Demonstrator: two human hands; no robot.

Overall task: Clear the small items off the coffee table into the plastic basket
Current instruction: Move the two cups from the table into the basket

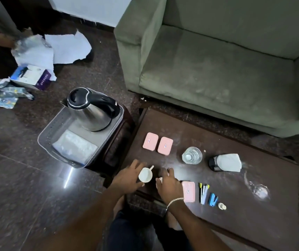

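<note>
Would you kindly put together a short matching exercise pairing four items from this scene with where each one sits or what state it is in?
Items:
1. kettle
2. white cup
3. wine glass
4. two pink cases

Places or states:
A. lying on its side at the right part of the coffee table
B. side by side toward the far left of the table
C. standing in the plastic basket
D. at the fingers of the left hand

Pairs: 1-C, 2-D, 3-A, 4-B
</note>
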